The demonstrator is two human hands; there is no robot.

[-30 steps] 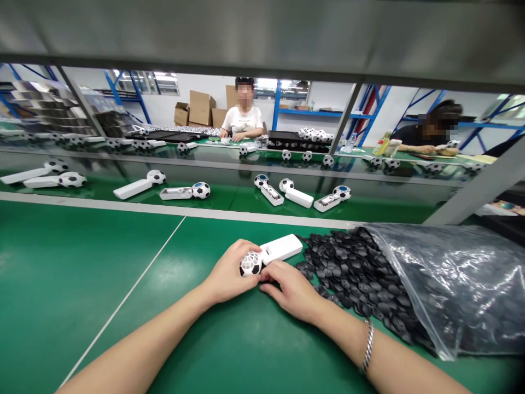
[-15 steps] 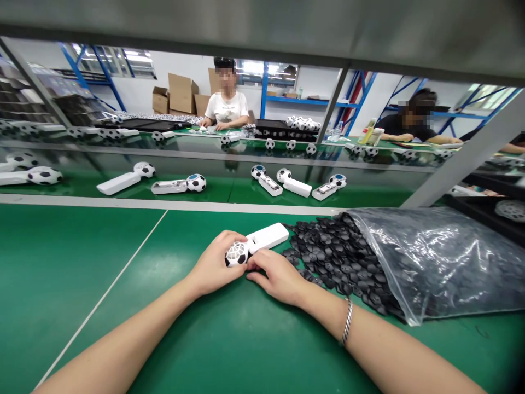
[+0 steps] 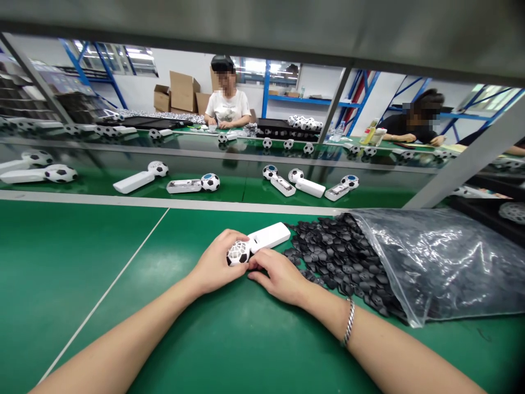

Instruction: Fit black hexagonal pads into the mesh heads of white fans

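Observation:
A white device with a soccer-ball head [image 3: 270, 236] lies on the green table, its handle pointing up and to the right. My left hand [image 3: 219, 262] is wrapped round the ball end, fingers behind and thumb in front. White lattice and black patches show on the ball. The fingertips of my right hand [image 3: 274, 273] are pressed together at the ball's lower right side, beside the neck; whatever they pinch is too small to make out. Right of the hands, many black pieces [image 3: 328, 254] spill from a clear plastic bag [image 3: 447, 262].
Beyond the pale table edge [image 3: 102, 204], a green belt [image 3: 241, 191] carries several similar ball-headed devices [image 3: 307, 184]. A slanted grey post [image 3: 447, 158] and a black tray [image 3: 484, 219] stand at right. Two people [image 3: 228, 106] sit across the line.
The devices on the near belt have shifted to the right. Both hands keep the same hold on the ball device. Across the line, the people's hands and heads have moved slightly.

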